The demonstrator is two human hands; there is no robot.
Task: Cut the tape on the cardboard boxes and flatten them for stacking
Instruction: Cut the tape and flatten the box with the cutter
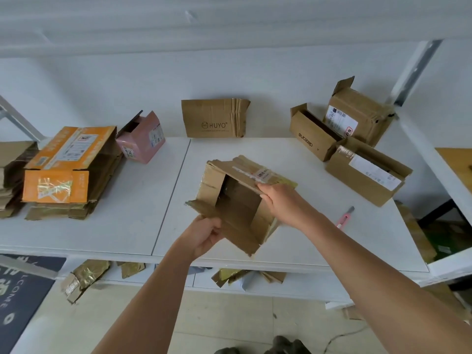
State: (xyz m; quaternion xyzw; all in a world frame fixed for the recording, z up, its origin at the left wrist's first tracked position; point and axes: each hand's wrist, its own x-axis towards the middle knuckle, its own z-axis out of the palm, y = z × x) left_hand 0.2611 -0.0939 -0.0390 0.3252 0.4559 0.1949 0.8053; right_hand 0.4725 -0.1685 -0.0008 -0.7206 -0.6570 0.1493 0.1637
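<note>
An opened brown cardboard box [237,200] is held tilted above the middle of the white table [127,226], its open end facing me. My left hand [204,235] grips its lower left flap. My right hand [278,198] grips the upper right panel, beside a strip of tape with a label. A pink utility knife [344,217] lies on the table to the right of my right arm. Flattened boxes, topped by an orange one [69,164], are stacked at the left.
A pink box [143,139] stands beside the orange stack. A flat HUYO carton [214,118] leans on the back wall. Three open brown boxes [352,141] cluster at the back right. Cardboard scraps [84,277] lie on the floor under the table edge.
</note>
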